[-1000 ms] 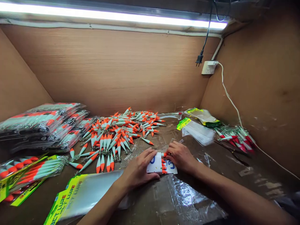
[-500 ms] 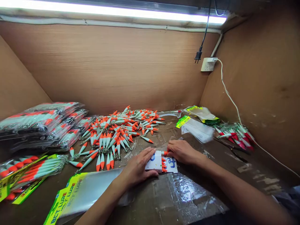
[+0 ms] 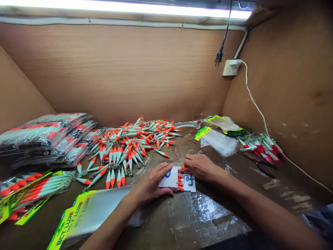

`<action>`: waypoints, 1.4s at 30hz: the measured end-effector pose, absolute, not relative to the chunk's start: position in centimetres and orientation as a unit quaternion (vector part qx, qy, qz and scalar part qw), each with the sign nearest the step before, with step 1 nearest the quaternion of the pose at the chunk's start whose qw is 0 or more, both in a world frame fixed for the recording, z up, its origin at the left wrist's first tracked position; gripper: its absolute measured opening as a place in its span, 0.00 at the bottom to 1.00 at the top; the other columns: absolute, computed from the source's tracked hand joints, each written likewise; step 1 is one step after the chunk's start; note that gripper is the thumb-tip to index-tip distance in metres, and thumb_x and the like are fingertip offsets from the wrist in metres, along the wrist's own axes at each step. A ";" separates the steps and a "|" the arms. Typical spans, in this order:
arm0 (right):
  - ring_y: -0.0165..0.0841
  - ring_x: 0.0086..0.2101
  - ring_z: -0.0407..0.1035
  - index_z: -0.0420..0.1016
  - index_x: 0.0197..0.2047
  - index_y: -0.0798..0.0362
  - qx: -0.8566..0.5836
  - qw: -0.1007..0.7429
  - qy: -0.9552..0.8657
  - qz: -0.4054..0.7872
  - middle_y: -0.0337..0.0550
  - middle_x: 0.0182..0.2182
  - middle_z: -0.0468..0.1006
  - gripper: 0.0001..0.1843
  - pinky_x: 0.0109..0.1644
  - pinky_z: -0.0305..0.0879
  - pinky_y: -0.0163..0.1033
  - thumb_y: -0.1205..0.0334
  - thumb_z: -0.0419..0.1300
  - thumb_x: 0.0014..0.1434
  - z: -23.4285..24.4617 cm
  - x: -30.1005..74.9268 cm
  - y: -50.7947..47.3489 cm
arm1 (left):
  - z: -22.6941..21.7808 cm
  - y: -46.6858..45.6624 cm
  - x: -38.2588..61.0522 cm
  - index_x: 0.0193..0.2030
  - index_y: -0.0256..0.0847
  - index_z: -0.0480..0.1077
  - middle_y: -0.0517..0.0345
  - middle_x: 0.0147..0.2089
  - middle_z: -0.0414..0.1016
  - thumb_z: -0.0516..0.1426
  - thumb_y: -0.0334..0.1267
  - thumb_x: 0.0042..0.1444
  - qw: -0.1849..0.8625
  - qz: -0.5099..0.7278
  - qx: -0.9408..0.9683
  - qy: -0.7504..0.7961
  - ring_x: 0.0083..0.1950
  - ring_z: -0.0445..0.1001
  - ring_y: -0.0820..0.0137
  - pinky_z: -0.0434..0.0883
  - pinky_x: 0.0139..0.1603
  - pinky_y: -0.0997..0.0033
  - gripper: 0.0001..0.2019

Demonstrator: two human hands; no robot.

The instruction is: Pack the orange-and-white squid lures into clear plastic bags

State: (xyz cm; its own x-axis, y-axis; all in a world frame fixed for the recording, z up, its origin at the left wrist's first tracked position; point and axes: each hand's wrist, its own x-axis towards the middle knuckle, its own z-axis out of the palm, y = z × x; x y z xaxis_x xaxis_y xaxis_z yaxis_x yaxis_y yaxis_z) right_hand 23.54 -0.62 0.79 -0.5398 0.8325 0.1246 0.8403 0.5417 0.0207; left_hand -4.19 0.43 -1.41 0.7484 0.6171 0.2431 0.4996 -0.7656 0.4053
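Note:
A small white card sleeve [image 3: 169, 180] with blue lettering lies flat on the table, and several orange lure tips [image 3: 180, 182] stick out of its right end. My left hand [image 3: 153, 181] grips the sleeve from the left, thumb along the near edge and fingers over the far side. At the sleeve's far right corner, my right hand [image 3: 199, 166] is closed, its fingertips pinching an orange-tipped fishing lure [image 3: 181, 168]. A white card flap [image 3: 189, 183] with blue letters extends under the tips toward my right hand. The lures' bodies inside the sleeve are hidden.
Behind my left hand spreads a heap of orange-and-white lures [image 3: 130, 142]. Packed lure bags [image 3: 52, 139] are stacked left; printed plastic bags [image 3: 96, 208] lie near my left forearm. Right are more bags [image 3: 218, 142], red-and-white lures [image 3: 262, 149], pliers [image 3: 260, 165] and a white cable [image 3: 256, 102].
The view has shifted slightly. Both hands stay at the card sleeve in nearly the same pose, the right one still at the lure by its far corner.

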 end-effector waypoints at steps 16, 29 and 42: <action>0.37 0.44 0.68 0.75 0.49 0.52 -0.458 0.237 -0.857 0.020 0.47 0.43 0.77 0.13 0.46 0.62 0.38 0.56 0.61 0.65 0.6 23.3 -1.8 | -1.2 0.6 -4.2 0.70 0.49 0.58 0.45 0.67 0.65 0.67 0.55 0.50 0.186 0.207 0.914 0.294 0.66 0.66 0.54 0.66 0.66 0.50 0.42; 0.31 0.38 0.71 0.75 0.40 0.52 -0.377 0.167 -0.889 0.201 0.39 0.37 0.79 0.04 0.43 0.61 0.34 0.66 0.59 0.66 0.1 22.6 -2.7 | -1.2 1.1 -4.5 0.70 0.50 0.58 0.47 0.68 0.65 0.67 0.56 0.50 0.198 0.200 0.914 0.293 0.68 0.65 0.54 0.64 0.67 0.51 0.43; 0.34 0.38 0.69 0.72 0.42 0.52 -0.393 0.141 -0.905 0.078 0.42 0.38 0.77 0.03 0.41 0.60 0.36 0.62 0.58 0.68 -1.0 23.3 -2.0 | -1.3 1.0 -4.0 0.70 0.49 0.58 0.47 0.69 0.64 0.68 0.52 0.51 0.201 0.214 0.906 0.306 0.68 0.64 0.55 0.64 0.67 0.49 0.42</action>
State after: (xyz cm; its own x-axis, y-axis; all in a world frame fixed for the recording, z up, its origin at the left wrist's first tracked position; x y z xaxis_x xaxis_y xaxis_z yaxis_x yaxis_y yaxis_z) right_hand 23.32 -1.98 -1.04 -0.6515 0.7335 0.1937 0.6896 0.6790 -0.2518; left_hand -4.05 0.96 -1.28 0.7213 0.6401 0.2647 0.4682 -0.7322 0.4947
